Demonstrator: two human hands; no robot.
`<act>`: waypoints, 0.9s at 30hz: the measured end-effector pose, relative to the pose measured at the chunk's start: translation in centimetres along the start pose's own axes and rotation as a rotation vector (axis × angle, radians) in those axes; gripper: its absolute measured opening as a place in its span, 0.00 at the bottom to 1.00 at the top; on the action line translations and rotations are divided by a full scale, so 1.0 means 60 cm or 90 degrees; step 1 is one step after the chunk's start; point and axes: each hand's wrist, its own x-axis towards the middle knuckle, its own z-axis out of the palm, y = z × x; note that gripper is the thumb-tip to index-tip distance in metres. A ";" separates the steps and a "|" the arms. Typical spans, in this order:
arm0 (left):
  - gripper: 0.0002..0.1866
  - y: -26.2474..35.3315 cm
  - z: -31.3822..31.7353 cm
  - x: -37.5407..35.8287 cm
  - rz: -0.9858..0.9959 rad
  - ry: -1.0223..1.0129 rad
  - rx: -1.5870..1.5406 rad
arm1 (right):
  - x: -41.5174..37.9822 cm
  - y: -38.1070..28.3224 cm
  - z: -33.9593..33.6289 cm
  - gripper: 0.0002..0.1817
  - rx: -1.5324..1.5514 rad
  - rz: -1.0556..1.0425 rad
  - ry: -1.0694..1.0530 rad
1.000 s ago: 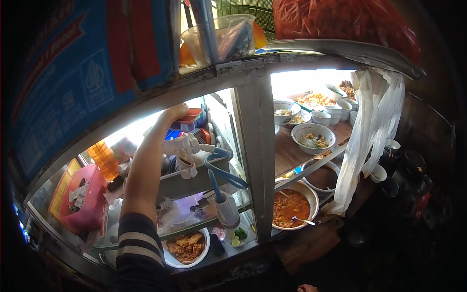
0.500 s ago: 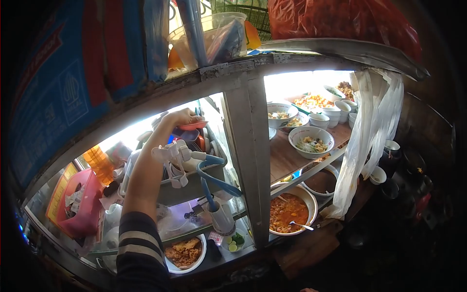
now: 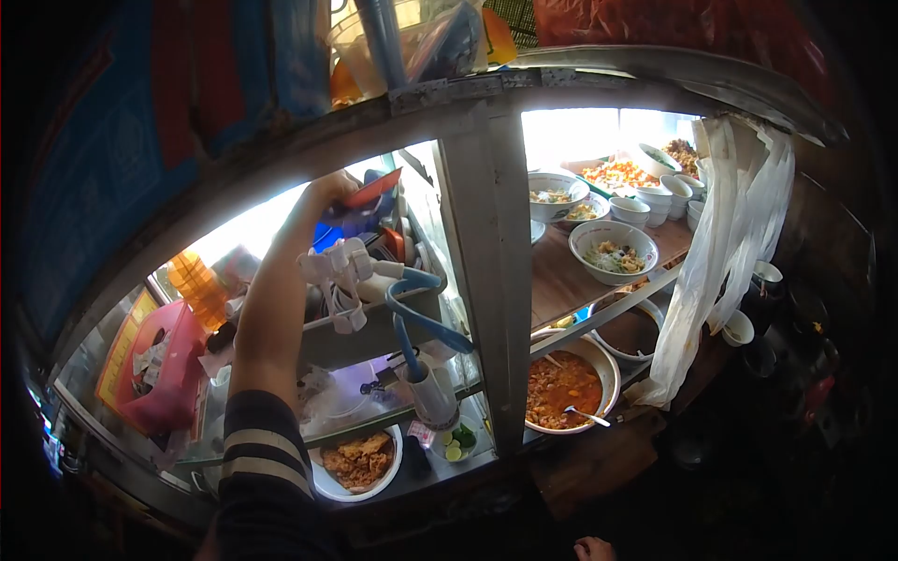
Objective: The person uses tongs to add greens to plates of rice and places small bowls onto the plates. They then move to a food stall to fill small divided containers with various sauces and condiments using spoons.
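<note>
1. Flat red plastic dish [image 3: 376,188] is gripped at its near edge by the left hand [image 3: 334,189]; fingers mostly hidden, tho. It's held tilted, w/ a dark blue plastic piece [image 3: 379,208] right underneath; can't tell if that's gripped too.
2. Dish is up high, over the long grey plastic bin [image 3: 383,323]. Prob held from above b/c the bin's packed, imo.
3. Right hand [image 3: 593,549] is cut off at the bottom edge, away from the cabinet. Grip can't be told, nothing seen in it.
4. White plastic clamp w/ blue bendy neck [image 3: 427,335] is stood in a white cup [image 3: 433,400], prob for support.
5. White bowl of noodles [image 3: 617,278] is set on the brown wooden shelf [image 3: 566,299], likely for easy reach. White-handled spoon [image 3: 589,417] is left leaning in the red-orange stew [image 3: 561,397], prob kept handy.
6. Labels: blue-and-red printed sheet [image 3: 122,140] is too dim to read. Small red-and-white packet [image 3: 421,435] can't be read either, so no brands, sry.
</note>
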 end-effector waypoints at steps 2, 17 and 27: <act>0.20 -0.017 -0.031 -0.014 0.010 0.118 -0.056 | 0.005 -0.005 -0.005 0.11 -0.004 0.002 -0.010; 0.18 -0.103 -0.133 -0.156 -0.077 0.492 -0.273 | 0.049 -0.069 -0.001 0.12 0.056 -0.086 -0.055; 0.18 -0.127 -0.155 -0.215 -0.080 0.512 -0.343 | 0.109 -0.197 -0.001 0.11 0.053 -0.266 -0.159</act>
